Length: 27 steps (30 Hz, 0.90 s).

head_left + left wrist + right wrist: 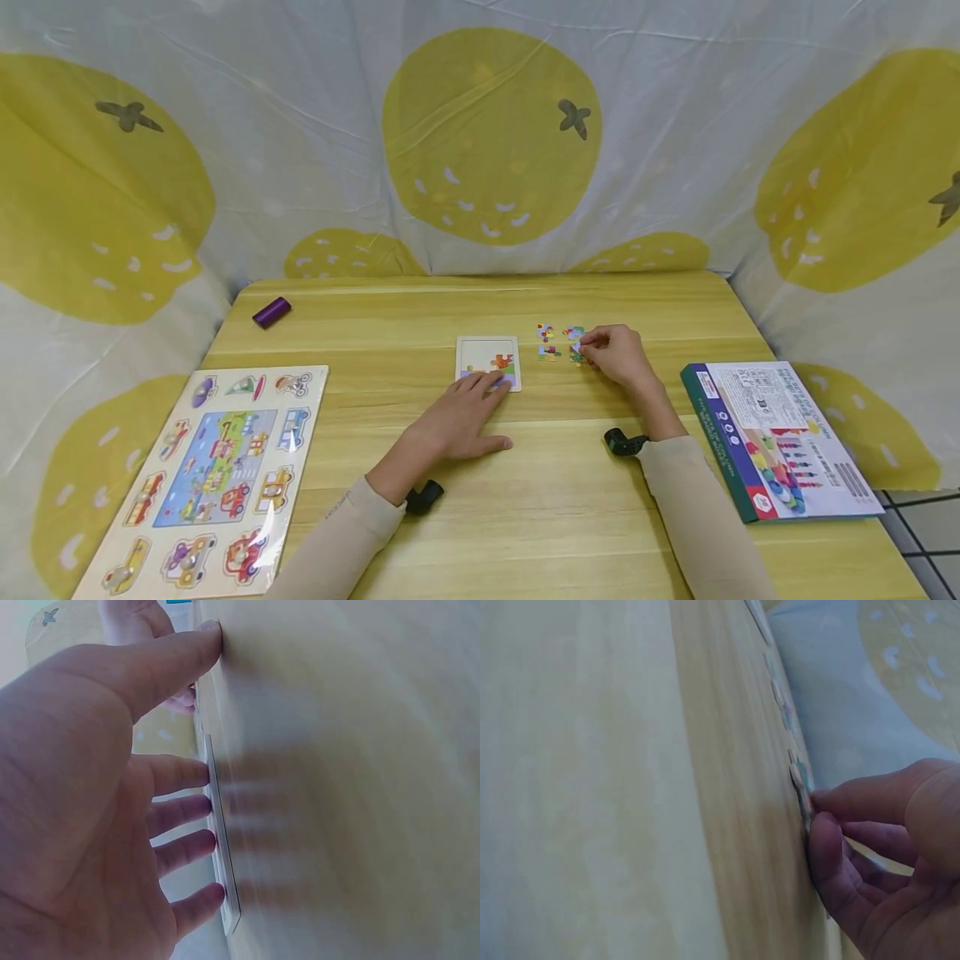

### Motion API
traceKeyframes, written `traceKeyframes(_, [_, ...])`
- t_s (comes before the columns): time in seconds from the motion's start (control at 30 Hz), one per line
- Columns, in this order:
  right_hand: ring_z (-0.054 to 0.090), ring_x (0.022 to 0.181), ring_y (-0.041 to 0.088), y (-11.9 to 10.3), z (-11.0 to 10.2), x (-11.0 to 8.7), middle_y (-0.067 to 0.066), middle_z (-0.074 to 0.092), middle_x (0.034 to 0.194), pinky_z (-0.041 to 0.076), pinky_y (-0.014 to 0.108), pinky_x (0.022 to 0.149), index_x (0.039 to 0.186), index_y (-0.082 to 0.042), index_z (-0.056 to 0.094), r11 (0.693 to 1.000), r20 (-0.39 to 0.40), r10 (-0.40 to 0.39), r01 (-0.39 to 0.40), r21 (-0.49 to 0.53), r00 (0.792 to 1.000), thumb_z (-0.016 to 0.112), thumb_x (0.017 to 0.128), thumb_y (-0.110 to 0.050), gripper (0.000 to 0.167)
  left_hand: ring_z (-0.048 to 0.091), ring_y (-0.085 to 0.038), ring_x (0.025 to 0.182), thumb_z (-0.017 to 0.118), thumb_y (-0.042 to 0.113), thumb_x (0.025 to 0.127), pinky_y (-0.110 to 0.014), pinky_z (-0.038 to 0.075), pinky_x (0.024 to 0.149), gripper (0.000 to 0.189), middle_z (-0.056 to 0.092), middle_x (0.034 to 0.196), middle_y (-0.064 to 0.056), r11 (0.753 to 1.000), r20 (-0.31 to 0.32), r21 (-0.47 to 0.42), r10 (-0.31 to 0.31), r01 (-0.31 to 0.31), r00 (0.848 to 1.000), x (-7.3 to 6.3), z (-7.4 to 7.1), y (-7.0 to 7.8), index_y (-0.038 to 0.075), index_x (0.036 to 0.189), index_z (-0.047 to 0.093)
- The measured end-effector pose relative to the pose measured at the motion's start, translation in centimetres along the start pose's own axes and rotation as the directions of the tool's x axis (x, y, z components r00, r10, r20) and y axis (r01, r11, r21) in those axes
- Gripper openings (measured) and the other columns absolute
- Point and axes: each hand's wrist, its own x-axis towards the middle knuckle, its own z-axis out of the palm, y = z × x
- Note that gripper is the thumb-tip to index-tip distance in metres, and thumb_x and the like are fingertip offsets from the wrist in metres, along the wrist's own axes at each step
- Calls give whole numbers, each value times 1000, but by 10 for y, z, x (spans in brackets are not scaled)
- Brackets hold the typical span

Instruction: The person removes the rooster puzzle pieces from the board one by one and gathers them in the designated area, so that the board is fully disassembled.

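Observation:
A small framed puzzle board (480, 348) lies on the table with some orange and purple pieces inside its lower part. My left hand (462, 421) rests its fingertips on the board's near edge, fingers extended and thumb apart; the left wrist view shows the same touch along the board's rim (227, 892). To the right, my right hand (618, 357) pinches a colourful jigsaw piece (576, 353) at its edge between thumb and index finger. Beside it lie other jigsaw pieces (546, 332), low and flat on the tabletop. The fingers partly hide the pinched piece.
A large wooden vehicle puzzle (303, 417) lies at the left. Behind it is a purple cylinder (272, 312). A boxed set (795, 442) lies at the right edge. Patterned fabric (495, 142) hangs behind the wooden table (540, 517).

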Motion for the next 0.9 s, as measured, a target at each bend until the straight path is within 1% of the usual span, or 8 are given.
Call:
traceKeyframes(0.1, [69, 67, 18, 0, 0, 0, 15, 75, 89, 58, 27, 61, 105, 1, 76, 1000, -3, 7, -7, -7, 1000, 70, 97, -10, 15, 30, -34, 154, 57, 62, 98, -52, 25, 127, 89, 28, 169, -12, 1000, -3, 5, 1, -1, 1000, 0, -1, 2, 9, 164, 29])
traceKeyframes(0.17, [69, 69, 18, 1, -1, 0, 15, 75, 91, 58, 28, 63, 106, 1, 76, 1000, 2, 13, -13, 3, 1000, 70, 98, -10, 15, 30, -35, 154, 58, 61, 98, -52, 25, 127, 89, 28, 169, -13, 1000, -7, 7, 0, 0, 1000, 0, -2, 3, 9, 164, 28])
traceKeyframes(0.4, [71, 78, 23, 4, -5, -1, 20, 75, 102, 61, 30, 68, 114, 1, 72, 997, 33, 19, -21, 78, 999, 68, 100, -15, 22, 19, -30, 160, 57, 56, 101, -58, 22, 127, 84, 20, 173, -8, 1000, 40, -26, -8, 9, 999, -1, 1, 10, 10, 165, 25])
traceKeyframes(0.47, [71, 79, 25, 4, -5, -1, 20, 75, 103, 61, 30, 68, 115, 0, 72, 996, 30, 4, -7, 87, 1000, 67, 101, -17, 22, 18, -29, 160, 57, 55, 102, -58, 22, 126, 82, 20, 173, -7, 999, 43, -33, -11, 12, 999, -1, 1, 11, 11, 165, 27])
traceKeyframes(0.53, [71, 81, 26, 2, -4, 0, 19, 75, 103, 60, 30, 68, 115, -1, 72, 996, 20, -21, 19, 85, 1000, 67, 101, -18, 23, 19, -28, 160, 56, 55, 102, -58, 23, 126, 82, 21, 173, -6, 1000, 37, -19, -16, 16, 999, -2, 2, 10, 12, 165, 27])
traceKeyframes(0.7, [70, 92, 28, -10, 4, 1, 15, 75, 107, 58, 32, 71, 119, -5, 73, 993, 22, -61, 59, 98, 998, 68, 101, -25, 27, 21, -31, 159, 57, 60, 99, -60, 18, 127, 86, 22, 173, -8, 999, 5, 14, -48, 48, 999, -4, 0, 10, 11, 164, 28])
traceKeyframes(0.8, [68, 102, 27, -16, 12, 1, 12, 74, 113, 57, 32, 75, 122, -6, 73, 991, 53, -79, 73, 110, 995, 69, 101, -26, 30, 20, -32, 159, 58, 62, 98, -62, 17, 127, 88, 20, 173, -9, 998, 5, -8, -67, 67, 998, -4, 0, 9, 11, 164, 28])
traceKeyframes(0.9, [65, 107, 26, -21, 19, 3, 10, 74, 117, 55, 34, 82, 124, -7, 73, 988, 82, -106, 96, 118, 991, 71, 99, -25, 30, 18, -32, 160, 56, 63, 99, -61, 19, 126, 89, 17, 174, -7, 997, 24, -38, -69, 70, 997, -3, 2, 5, 13, 165, 25])
